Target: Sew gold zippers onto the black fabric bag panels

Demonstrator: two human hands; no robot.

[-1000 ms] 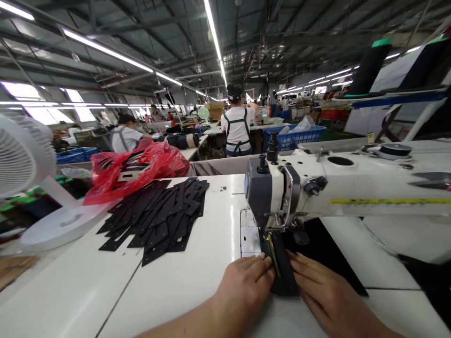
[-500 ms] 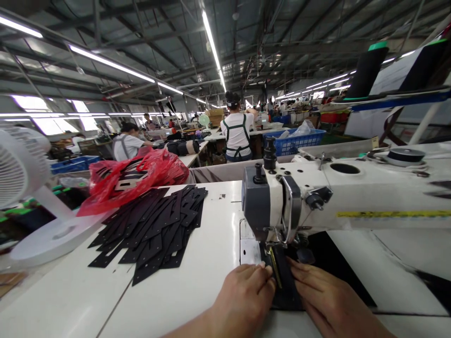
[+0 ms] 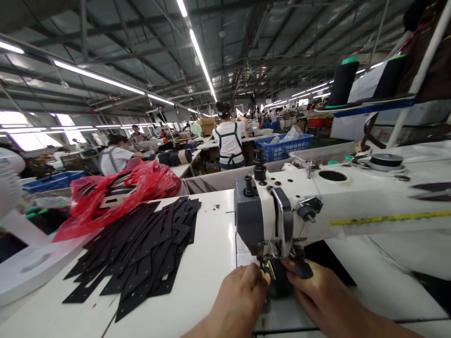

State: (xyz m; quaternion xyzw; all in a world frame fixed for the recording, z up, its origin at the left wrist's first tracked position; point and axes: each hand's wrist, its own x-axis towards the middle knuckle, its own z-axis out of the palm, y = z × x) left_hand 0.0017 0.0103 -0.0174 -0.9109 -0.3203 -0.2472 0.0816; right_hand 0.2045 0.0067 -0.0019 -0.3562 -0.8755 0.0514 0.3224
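Your 2 hands flank the black cloth below the machine head. Its brass zip runs 11 to 5 o'clock, at 3 o'clock from your left hand's fingers, the nearer, and 9 from your right hand's. Left fingers bunch narrowly; I cannot tell either grip.

On the white tabletop, flat black strips lie piled left of the white-and-grey sewing machine, before the crumpled red plastic bag, right of the white fan.
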